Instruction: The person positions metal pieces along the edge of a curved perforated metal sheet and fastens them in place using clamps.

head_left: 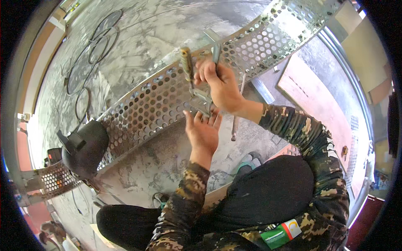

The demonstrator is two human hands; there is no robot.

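My right hand (222,85) is closed round the grey bar of a metal clamp (201,97) with a worn yellowish handle (186,62). The clamp hangs over the middle of a long curved perforated metal strip (153,98). Below it my left hand (203,134) is raised, palm up and thumb apart, its fingertips at the clamp's lower end. Whether they touch it, I cannot tell. A thin metal rod with a thicker rusty end (234,131) stands just right of my left hand, its upper part beside my right wrist.
A black welding helmet (86,148) rests on the strip's left part. Black cable (98,48) lies looped on the stained floor at the far left. A flat pale board (320,100) lies to the right, near a short metal piece (263,90). My bent knees and shoes are close below.
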